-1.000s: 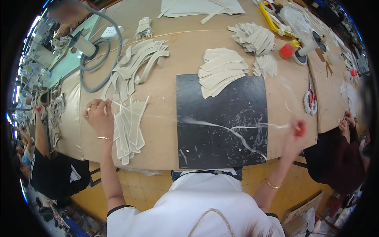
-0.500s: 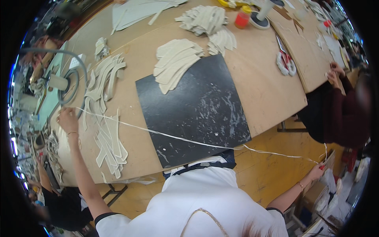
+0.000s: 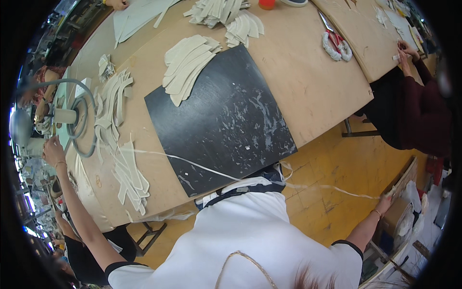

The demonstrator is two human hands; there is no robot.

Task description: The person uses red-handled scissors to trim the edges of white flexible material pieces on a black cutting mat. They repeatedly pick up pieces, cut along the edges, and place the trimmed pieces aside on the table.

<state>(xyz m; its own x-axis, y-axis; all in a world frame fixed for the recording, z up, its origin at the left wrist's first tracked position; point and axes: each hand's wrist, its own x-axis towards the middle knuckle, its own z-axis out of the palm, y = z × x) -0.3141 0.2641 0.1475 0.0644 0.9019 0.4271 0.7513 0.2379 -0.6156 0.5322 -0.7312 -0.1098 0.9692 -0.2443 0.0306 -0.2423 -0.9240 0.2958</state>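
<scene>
A narrow white strip (image 3: 202,167) runs slack across the black board (image 3: 226,120), over my lap and on to the right. At its right end my right hand (image 3: 384,203) is closed on it, low beside a cardboard box. My left hand (image 3: 54,150) is raised at the far left, near a grey hose and a pale cylinder; its fingers look pinched together. What they hold, if anything, is too small to make out. The strip's left end is lost to view around the cream cut pieces (image 3: 130,178) on the table.
A fanned stack of cream pieces (image 3: 187,67) overlaps the board's far corner. Beyond lie more cream pieces (image 3: 219,12). Scissors with wrapped handles (image 3: 336,45) rest at the right. A grey hose (image 3: 86,144) coils at the left. A co-worker (image 3: 414,106) sits at the right.
My left hand has moved farther left and the right hand slightly left and up. The strip now hangs slacker, with a loop near my lap; its left part no longer visibly reaches my left hand.
</scene>
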